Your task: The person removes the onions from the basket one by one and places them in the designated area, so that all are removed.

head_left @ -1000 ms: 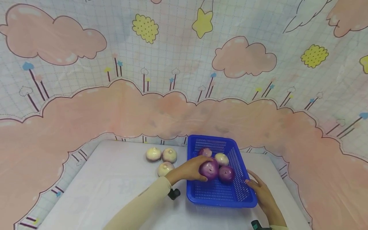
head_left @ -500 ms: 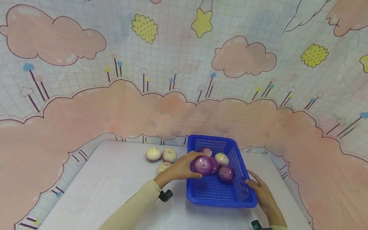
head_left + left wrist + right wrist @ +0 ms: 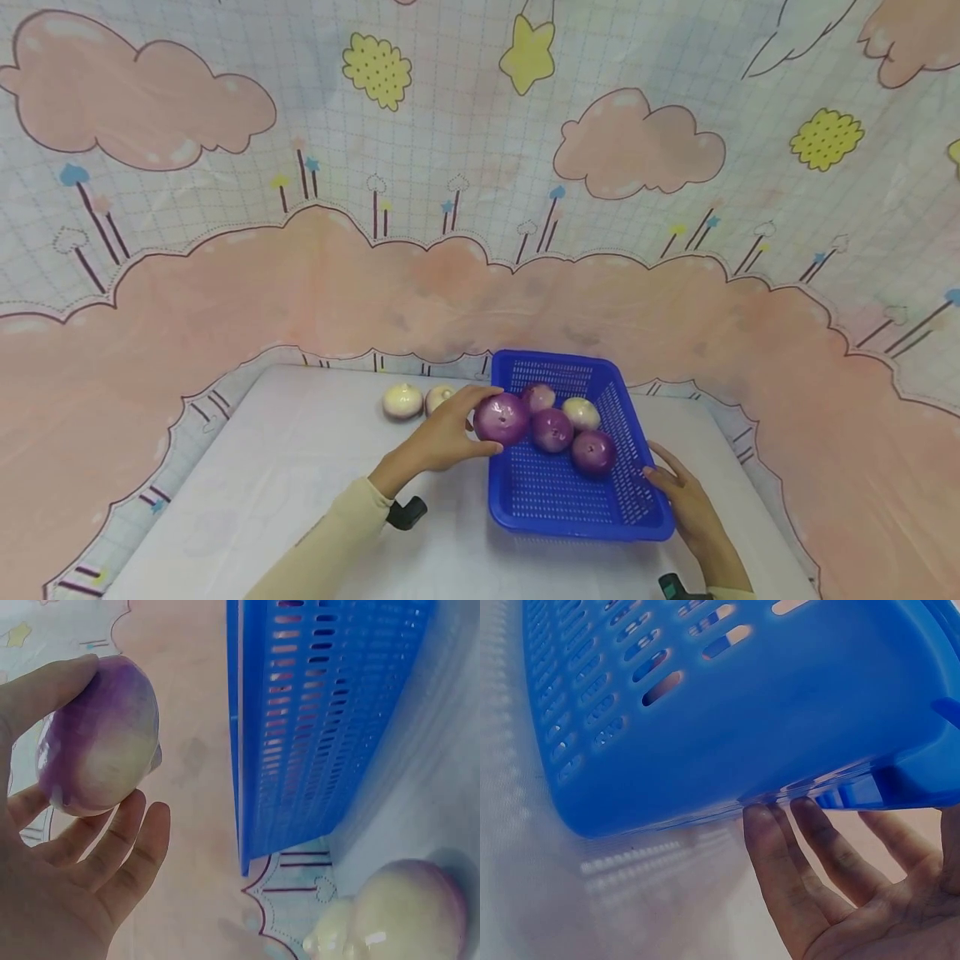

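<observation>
Left hand [image 3: 442,437] curls fingers and thumb round a purple onion [image 3: 501,418], held in the air at the left rim of the blue basket [image 3: 577,512], its root dimple facing up toward the head camera, so its short stem-to-root axis stands roughly upright; right hand [image 3: 686,500] lies with fingers straight against the basket's right wall, gripping nothing. By my reading the sorting is partway: two pale onions [image 3: 402,401] show on the table left of the basket, a third may be hidden; four onions [image 3: 552,430] remain inside the basket.
</observation>
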Demonstrator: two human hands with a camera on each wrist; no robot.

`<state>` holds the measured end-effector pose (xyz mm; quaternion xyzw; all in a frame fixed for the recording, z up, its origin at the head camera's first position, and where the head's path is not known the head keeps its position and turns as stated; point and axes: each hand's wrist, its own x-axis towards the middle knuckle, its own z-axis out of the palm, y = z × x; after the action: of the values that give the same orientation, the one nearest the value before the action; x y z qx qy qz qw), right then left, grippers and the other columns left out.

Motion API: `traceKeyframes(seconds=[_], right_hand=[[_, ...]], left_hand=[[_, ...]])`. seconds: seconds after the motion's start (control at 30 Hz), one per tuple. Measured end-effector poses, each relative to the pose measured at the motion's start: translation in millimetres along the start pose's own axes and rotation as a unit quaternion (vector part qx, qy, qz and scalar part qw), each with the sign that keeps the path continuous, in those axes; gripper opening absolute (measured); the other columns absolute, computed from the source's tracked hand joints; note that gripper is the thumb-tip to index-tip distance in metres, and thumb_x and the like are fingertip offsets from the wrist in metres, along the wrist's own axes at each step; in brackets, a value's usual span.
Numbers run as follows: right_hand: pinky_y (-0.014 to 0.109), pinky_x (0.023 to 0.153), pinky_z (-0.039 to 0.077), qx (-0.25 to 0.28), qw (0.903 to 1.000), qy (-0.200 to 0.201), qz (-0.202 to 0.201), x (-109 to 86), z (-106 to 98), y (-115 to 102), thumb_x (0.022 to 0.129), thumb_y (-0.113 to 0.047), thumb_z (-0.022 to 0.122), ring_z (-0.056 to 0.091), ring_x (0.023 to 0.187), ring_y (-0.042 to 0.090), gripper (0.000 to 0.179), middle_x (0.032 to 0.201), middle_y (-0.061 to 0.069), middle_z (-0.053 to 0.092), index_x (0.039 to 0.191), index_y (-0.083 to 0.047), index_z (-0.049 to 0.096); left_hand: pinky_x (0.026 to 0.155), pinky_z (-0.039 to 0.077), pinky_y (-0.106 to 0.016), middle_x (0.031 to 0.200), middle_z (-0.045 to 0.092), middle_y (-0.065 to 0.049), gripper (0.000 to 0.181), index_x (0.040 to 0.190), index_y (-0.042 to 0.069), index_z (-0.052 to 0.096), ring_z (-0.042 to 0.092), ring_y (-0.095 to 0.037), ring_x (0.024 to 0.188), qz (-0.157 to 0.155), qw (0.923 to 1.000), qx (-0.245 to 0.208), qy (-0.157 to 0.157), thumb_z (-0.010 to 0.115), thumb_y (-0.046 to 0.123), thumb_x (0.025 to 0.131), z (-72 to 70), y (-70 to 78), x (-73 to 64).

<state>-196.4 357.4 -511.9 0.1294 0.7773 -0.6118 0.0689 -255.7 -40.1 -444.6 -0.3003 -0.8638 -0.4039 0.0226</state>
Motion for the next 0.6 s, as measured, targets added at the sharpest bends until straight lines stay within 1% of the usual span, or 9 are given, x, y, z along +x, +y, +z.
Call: traceKeyframes(seconds=[0.1,0.27,0.33,0.4,0.6], right_hand=[[0.048,0.103,0.051,-0.001,1.0,0.001,-0.003,0.4,-1,0,0.096,-0.042,0.059,0.048,0.135,0.039,0.07,0.156,0.023,0.035,0.156,-0.031,0.024],[0.047,0.102,0.051,0.004,1.0,0.002,-0.005,0.4,0,-1,0.096,-0.043,0.059,0.049,0.134,0.038,0.07,0.156,0.023,0.035,0.156,-0.03,0.024],[0.046,0.101,0.052,0.005,1.0,0.003,-0.006,0.1,0,-2,0.096,-0.042,0.059,0.051,0.132,0.037,0.07,0.155,0.023,0.036,0.156,-0.03,0.025],[0.046,0.101,0.053,0.007,1.0,0.004,-0.007,-0.1,1,-2,0.096,-0.041,0.059,0.052,0.131,0.036,0.069,0.155,0.023,0.037,0.156,-0.03,0.026],[0.047,0.102,0.052,0.007,0.9999,0.0,-0.011,-0.2,1,-1,0.097,-0.041,0.058,0.05,0.133,0.037,0.069,0.155,0.023,0.036,0.156,-0.029,0.025]], left_hand=[[0.082,0.058,-0.033,0.139,0.053,-0.001,0.077,0.144,0.02,0.045,0.058,-0.014,0.11,-0.003,0.9997,-0.003,0.025,0.083,0.031,0.078,-6.1,-1.4,-3.1],[0.08,0.057,-0.034,0.137,0.055,-0.002,0.075,0.141,0.025,0.049,0.059,-0.017,0.108,-0.03,0.9977,-0.011,0.059,0.085,0.03,0.075,-14.8,-7.0,-9.2],[0.081,0.057,-0.036,0.138,0.055,-0.002,0.075,0.14,0.027,0.05,0.059,-0.018,0.109,-0.039,0.9969,-0.018,0.066,0.086,0.031,0.074,-17.1,-11.6,-12.4],[0.081,0.058,-0.037,0.138,0.055,-0.002,0.075,0.14,0.027,0.05,0.059,-0.018,0.108,-0.042,0.9961,-0.025,0.073,0.086,0.031,0.074,-19.1,-17.0,-16.3],[0.078,0.059,-0.036,0.135,0.057,-0.005,0.076,0.14,0.019,0.05,0.059,-0.019,0.097,-0.053,0.9947,-0.028,0.084,0.086,0.029,0.074,-24.0,-33.5,-27.9]])
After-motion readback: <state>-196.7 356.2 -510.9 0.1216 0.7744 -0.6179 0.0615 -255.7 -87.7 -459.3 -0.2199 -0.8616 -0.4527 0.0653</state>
